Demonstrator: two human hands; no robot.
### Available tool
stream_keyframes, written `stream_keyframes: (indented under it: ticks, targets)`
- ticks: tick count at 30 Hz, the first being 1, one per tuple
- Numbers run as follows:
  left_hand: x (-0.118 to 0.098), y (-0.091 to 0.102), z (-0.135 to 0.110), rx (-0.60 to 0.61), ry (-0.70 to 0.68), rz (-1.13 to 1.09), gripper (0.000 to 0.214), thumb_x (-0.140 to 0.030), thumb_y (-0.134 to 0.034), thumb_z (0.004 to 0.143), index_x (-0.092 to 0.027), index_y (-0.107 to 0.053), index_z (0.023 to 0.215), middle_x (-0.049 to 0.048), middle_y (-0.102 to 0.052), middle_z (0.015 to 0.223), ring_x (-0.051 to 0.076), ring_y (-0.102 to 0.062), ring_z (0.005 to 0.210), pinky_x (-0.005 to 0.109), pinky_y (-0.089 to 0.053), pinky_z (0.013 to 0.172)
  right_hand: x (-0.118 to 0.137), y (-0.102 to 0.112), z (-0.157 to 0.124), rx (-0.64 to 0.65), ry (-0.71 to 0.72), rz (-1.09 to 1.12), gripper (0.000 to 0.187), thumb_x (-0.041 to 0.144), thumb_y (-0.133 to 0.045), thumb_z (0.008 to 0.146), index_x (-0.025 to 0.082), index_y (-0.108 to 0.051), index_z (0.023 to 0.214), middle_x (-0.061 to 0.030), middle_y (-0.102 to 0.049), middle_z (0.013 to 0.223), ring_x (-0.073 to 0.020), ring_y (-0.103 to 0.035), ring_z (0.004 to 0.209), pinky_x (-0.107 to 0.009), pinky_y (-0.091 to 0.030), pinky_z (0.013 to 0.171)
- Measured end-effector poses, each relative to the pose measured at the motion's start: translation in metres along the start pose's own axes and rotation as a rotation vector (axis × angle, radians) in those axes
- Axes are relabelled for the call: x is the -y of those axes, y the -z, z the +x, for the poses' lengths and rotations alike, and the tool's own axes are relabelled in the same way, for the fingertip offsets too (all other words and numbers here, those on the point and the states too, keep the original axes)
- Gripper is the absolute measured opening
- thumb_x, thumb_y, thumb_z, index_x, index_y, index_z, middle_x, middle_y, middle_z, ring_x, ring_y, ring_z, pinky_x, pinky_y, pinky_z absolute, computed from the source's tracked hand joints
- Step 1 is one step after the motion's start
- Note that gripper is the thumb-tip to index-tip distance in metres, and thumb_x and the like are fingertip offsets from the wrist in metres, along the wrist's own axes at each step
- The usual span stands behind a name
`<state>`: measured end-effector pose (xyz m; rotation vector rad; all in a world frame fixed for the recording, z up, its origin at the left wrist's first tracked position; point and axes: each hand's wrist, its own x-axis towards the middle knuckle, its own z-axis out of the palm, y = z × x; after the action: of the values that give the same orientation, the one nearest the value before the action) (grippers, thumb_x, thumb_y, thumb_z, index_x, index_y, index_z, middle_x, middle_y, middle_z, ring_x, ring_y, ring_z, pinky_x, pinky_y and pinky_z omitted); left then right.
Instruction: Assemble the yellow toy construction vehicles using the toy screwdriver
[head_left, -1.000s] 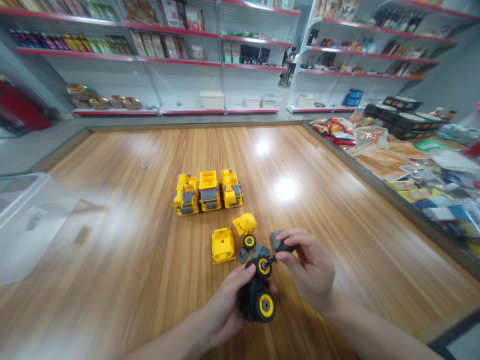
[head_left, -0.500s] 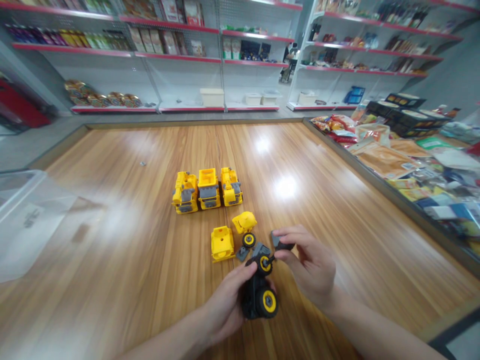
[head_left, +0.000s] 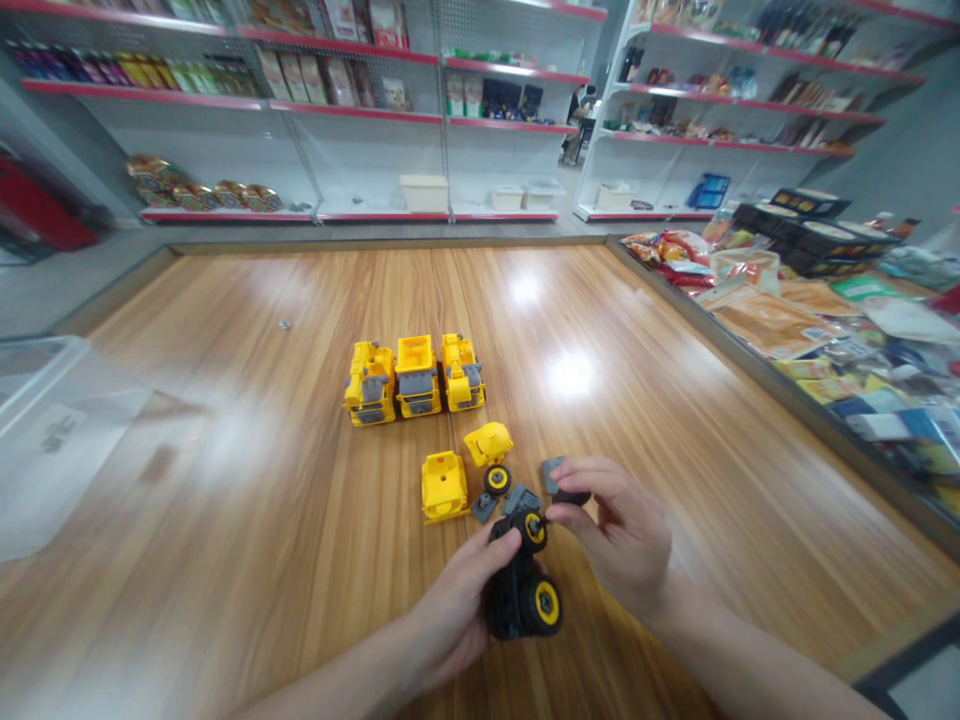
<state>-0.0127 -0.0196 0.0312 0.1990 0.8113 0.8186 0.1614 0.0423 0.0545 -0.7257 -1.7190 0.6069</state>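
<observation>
My left hand (head_left: pixel 457 600) is closed around a black toy truck chassis (head_left: pixel 510 590), tilted so that two wheels with yellow hubs face right. In my right hand (head_left: pixel 622 530) a small black screwdriver (head_left: pixel 571 497) is pinched between thumb and fingers. Its tip points at the hub of the upper wheel (head_left: pixel 534 528); whether it sits in the screw I cannot tell. Just beyond the chassis lie a yellow truck body (head_left: pixel 444 487), a yellow mixer drum (head_left: pixel 489 443), a loose wheel (head_left: pixel 497 480) and grey parts (head_left: pixel 521 499). Another grey piece (head_left: pixel 551 474) is partly hidden by my right fingers.
Three yellow toy trucks (head_left: pixel 417 377) stand in a row farther back on the wooden table (head_left: pixel 262 480). A clear plastic bin (head_left: pixel 60 450) is at the left. Packaged goods (head_left: pixel 780 310) cover the neighbouring surface at right, and a small metallic bit (head_left: pixel 285 325) lies far left.
The chassis has turned slightly and shifted a little to the right in my left hand. My right hand keeps the screwdriver at the upper wheel, with its fingers slightly moved.
</observation>
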Motion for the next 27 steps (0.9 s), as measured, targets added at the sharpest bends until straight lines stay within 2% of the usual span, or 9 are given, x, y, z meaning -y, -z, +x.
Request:
stream_keyframes:
  ticks: [4,7,9,13,22,27]
  targets:
    - [0.005,-0.001,0.002,-0.020,-0.038,0.007,0.033,-0.038,-0.071,0.083,-0.018,-0.062,0.107,0.0047,-0.067,0.084,0.015,-0.063,0.076,0.028,-0.051,0.071,0.002,0.001,0.002,0.004,0.007,-0.016,0.031,0.004,-0.076,0.076,0.018,-0.067,0.101,-0.0061,-0.070,0.095,-0.0202,-0.068,0.092,-0.035,-0.057,0.082]
    - [0.008,-0.002,0.003,-0.027,-0.080,0.019,0.035,-0.036,-0.077,0.076,-0.017,-0.064,0.104,0.0031,-0.066,0.083,0.015,-0.062,0.076,0.027,-0.050,0.074,0.005,0.002,0.005,0.047,0.080,-0.005,0.032,0.003,-0.075,0.077,0.018,-0.066,0.103,-0.0062,-0.070,0.093,-0.0205,-0.069,0.090,-0.036,-0.059,0.080]
    - [0.008,-0.002,0.002,-0.024,-0.071,0.003,0.033,-0.034,-0.076,0.078,-0.018,-0.065,0.105,0.0034,-0.066,0.085,0.015,-0.062,0.078,0.028,-0.049,0.076,0.006,0.002,0.006,0.067,0.110,0.005,0.032,0.003,-0.074,0.078,0.019,-0.066,0.104,-0.0066,-0.071,0.094,-0.0208,-0.069,0.089,-0.037,-0.060,0.079]
    - [0.004,0.000,0.000,-0.021,-0.028,-0.037,0.027,-0.034,-0.068,0.085,-0.018,-0.065,0.107,0.0055,-0.067,0.087,0.017,-0.063,0.080,0.029,-0.049,0.074,0.005,0.002,0.005,0.051,0.077,-0.020,0.031,0.006,-0.074,0.079,0.020,-0.066,0.106,-0.0072,-0.071,0.095,-0.0216,-0.069,0.091,-0.038,-0.060,0.081]
    - [-0.001,-0.004,0.000,-0.073,0.012,-0.074,0.026,-0.035,-0.064,0.088,-0.018,-0.063,0.107,0.0055,-0.066,0.085,0.015,-0.061,0.075,0.026,-0.048,0.066,0.010,0.006,0.003,0.175,0.108,-0.017,0.043,0.001,-0.059,0.076,0.017,-0.062,0.116,-0.0136,-0.067,0.108,-0.0269,-0.066,0.099,-0.047,-0.058,0.085]
    - [0.000,-0.002,0.001,-0.078,0.022,-0.085,0.028,-0.036,-0.062,0.089,-0.018,-0.062,0.110,0.0052,-0.066,0.085,0.015,-0.061,0.073,0.027,-0.048,0.067,0.010,0.005,0.004,0.161,0.145,-0.020,0.045,-0.002,-0.058,0.075,0.017,-0.062,0.115,-0.0132,-0.067,0.106,-0.0256,-0.067,0.096,-0.045,-0.058,0.084]
